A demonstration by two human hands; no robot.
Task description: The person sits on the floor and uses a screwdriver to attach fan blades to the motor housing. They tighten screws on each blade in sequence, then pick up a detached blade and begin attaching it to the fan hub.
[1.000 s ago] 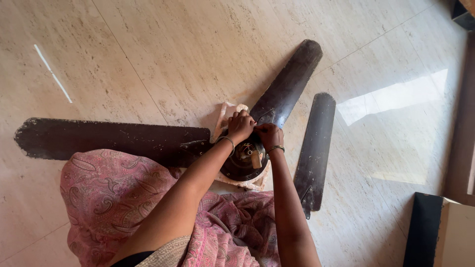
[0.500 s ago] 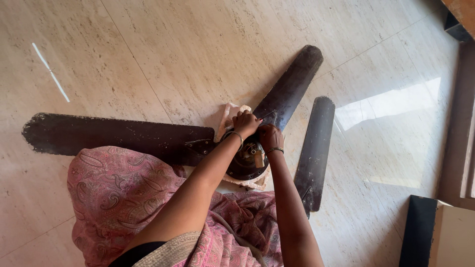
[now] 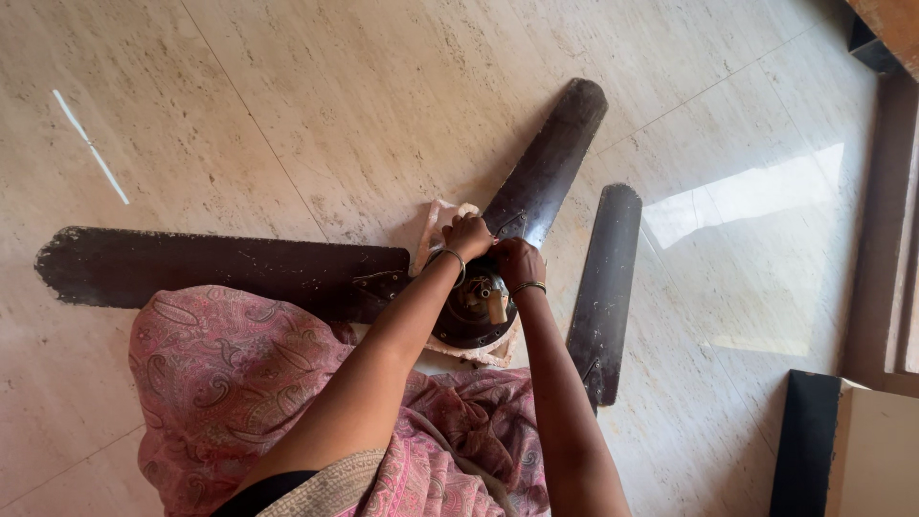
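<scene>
A polished beige stone floor [image 3: 316, 105] carries everything. Near its lower right corner sits a flat rectangular box [image 3: 842, 445], black on one face and pale cream on the other. A dark brown ceiling fan lies mid-floor: one long, scuffed blade [image 3: 211, 270] points left, another [image 3: 546, 168] angles up-right, and a detached blade [image 3: 603, 287] lies loose just beside the round metal motor hub [image 3: 476, 316]. A pale cloth [image 3: 438, 222] pads the hub. Left hand [image 3: 469, 237] and right hand [image 3: 517, 260], both curled closed, pinch at the hub's far rim.
</scene>
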